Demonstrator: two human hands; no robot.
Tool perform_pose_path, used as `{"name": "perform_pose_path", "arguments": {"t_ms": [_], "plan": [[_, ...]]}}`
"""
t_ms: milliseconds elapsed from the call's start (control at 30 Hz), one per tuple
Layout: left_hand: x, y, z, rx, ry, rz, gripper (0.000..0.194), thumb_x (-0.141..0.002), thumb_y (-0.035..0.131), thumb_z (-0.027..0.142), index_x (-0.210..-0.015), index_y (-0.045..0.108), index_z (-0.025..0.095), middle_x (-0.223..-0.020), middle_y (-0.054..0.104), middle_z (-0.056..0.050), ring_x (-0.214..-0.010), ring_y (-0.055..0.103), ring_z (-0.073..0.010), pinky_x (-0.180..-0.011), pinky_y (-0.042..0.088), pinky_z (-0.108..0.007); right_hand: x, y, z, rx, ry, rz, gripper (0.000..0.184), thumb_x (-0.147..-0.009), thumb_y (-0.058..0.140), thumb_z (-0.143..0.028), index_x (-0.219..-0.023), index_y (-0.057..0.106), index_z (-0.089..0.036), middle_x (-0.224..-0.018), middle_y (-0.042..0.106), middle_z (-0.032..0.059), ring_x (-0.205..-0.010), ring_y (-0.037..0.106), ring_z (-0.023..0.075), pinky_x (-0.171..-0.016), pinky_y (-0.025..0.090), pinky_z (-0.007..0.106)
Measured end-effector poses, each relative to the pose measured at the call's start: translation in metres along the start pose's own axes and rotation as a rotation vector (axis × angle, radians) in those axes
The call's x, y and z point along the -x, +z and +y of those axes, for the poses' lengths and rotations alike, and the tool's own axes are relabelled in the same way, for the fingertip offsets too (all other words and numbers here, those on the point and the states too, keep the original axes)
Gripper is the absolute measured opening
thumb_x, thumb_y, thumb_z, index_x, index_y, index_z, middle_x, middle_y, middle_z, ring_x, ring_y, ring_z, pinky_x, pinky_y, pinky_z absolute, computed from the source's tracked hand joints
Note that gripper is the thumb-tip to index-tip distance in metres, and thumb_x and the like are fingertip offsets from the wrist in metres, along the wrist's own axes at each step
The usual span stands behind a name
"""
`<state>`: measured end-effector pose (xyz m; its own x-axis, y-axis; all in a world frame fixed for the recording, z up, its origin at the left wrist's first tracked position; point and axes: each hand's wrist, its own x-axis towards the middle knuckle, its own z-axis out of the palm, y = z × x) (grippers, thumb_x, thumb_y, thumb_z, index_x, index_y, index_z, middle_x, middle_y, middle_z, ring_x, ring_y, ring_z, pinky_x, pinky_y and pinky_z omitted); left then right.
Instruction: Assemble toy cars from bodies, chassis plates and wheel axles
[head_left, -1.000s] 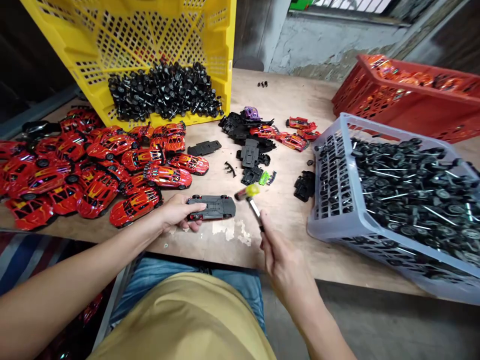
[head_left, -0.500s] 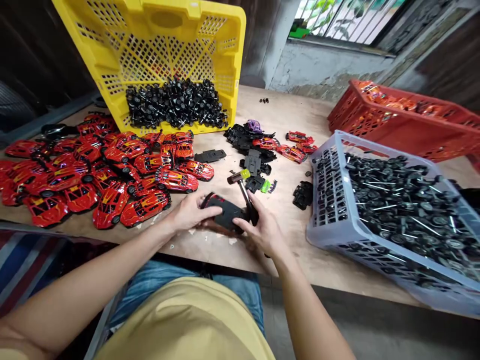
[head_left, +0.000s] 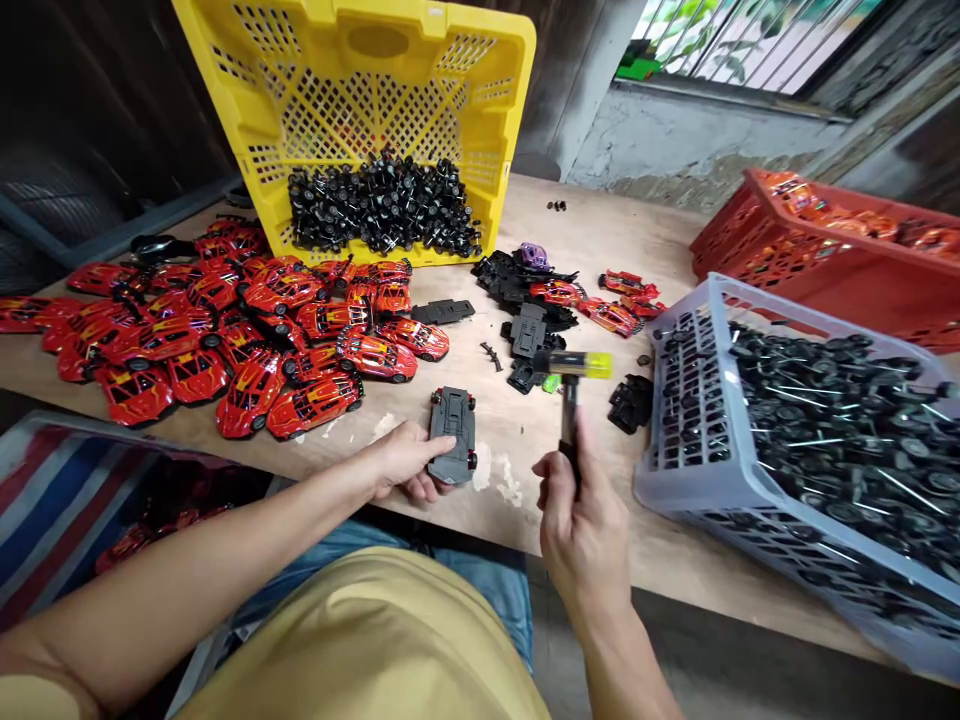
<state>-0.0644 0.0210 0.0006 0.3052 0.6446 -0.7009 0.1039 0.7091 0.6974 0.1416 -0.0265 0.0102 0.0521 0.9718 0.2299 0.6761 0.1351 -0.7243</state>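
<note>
My left hand [head_left: 409, 460] grips a toy car [head_left: 453, 425] near the table's front edge. The car is upside down, its dark grey underside facing up, with wheels at its sides and my thumb pressed on the chassis. To the right, my right hand [head_left: 581, 500] is wrapped round the handle of a small hammer [head_left: 570, 390], held raised and apart from the car. One end of the hammer's head is yellow, the other dark. Beyond the hands lie loose black chassis parts [head_left: 529, 330] and a flat black base [head_left: 443, 311].
Red toy cars [head_left: 247, 392] lie heaped at the left. A yellow crate [head_left: 517, 110] holding black wheel pieces [head_left: 382, 205] leans at the back. On the right stand a translucent crate [head_left: 690, 500] of wheels on axles and a red crate [head_left: 817, 265] of red car bodies.
The car has turned lengthwise and now rests in my left hand alone. My right hand has let go of it and moved right, lifting the hammer. The whole view has shifted slightly.
</note>
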Motion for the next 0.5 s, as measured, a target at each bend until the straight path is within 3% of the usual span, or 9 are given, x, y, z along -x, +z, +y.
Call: {"name": "perform_pose_path", "arguments": {"t_ms": [67,167,267,333,467,500], "plan": [[-0.001,-0.005,0.002,-0.022,0.004,-0.012,0.053,-0.074,0.071,0.059,-0.079,0.069,0.006,-0.060,0.070,-0.011,-0.033,0.054,-0.0098,-0.030,0.034,-0.016,0.003,-0.003,0.000,0.098,-0.138,-0.082,0.057,-0.100,0.036,-0.025,-0.156,0.027,-0.018,-0.103,0.068,0.0133,-0.082,0.068,0.0206,-0.077,0.057,0.033],[-0.004,-0.005,0.003,-0.059,0.020,-0.007,0.055,-0.072,0.072,0.061,-0.074,0.068,0.006,-0.060,0.070,-0.011,-0.032,0.052,-0.0091,-0.030,0.032,-0.016,-0.003,0.002,0.003,0.180,-0.261,-0.320,0.055,-0.099,0.035,-0.020,-0.153,0.034,-0.021,-0.110,0.069,0.0139,-0.089,0.071,0.0223,-0.077,0.058,0.032],[-0.007,-0.001,0.004,-0.079,0.013,0.022,0.050,-0.078,0.067,0.057,-0.069,0.067,0.008,-0.057,0.069,-0.010,-0.031,0.051,-0.0087,-0.030,0.032,-0.016,-0.017,0.008,0.009,0.174,-0.297,-0.199,0.055,-0.099,0.037,-0.024,-0.154,0.033,-0.023,-0.129,0.063,0.0137,-0.111,0.067,0.0249,-0.092,0.056,0.036],[-0.009,0.003,0.004,-0.087,-0.007,0.032,0.047,-0.081,0.064,0.053,-0.064,0.065,0.010,-0.053,0.066,-0.008,-0.032,0.051,-0.0094,-0.030,0.032,-0.017,-0.025,0.013,0.017,0.179,-0.316,-0.105,0.053,-0.099,0.037,-0.027,-0.152,0.037,-0.021,-0.132,0.062,0.0137,-0.112,0.067,0.0258,-0.090,0.058,0.036],[-0.006,0.005,0.009,-0.191,-0.010,0.017,0.040,-0.087,0.059,0.045,-0.063,0.061,0.013,-0.046,0.059,-0.004,-0.034,0.052,-0.0120,-0.036,0.038,-0.020,-0.040,0.024,0.045,0.207,-0.303,-0.270,0.053,-0.099,0.038,-0.032,-0.151,0.038,-0.024,-0.121,0.070,0.0109,-0.091,0.074,0.0248,-0.066,0.061,0.030],[-0.001,0.002,0.012,-0.246,0.041,0.056,0.036,-0.087,0.059,0.044,-0.067,0.062,0.013,-0.047,0.060,-0.003,-0.036,0.054,-0.0129,-0.038,0.039,-0.021,-0.044,0.023,0.054,0.215,-0.296,-0.248,0.055,-0.098,0.039,-0.035,-0.153,0.036,-0.025,-0.124,0.069,0.0110,-0.089,0.075,0.0258,-0.064,0.061,0.031]]}}
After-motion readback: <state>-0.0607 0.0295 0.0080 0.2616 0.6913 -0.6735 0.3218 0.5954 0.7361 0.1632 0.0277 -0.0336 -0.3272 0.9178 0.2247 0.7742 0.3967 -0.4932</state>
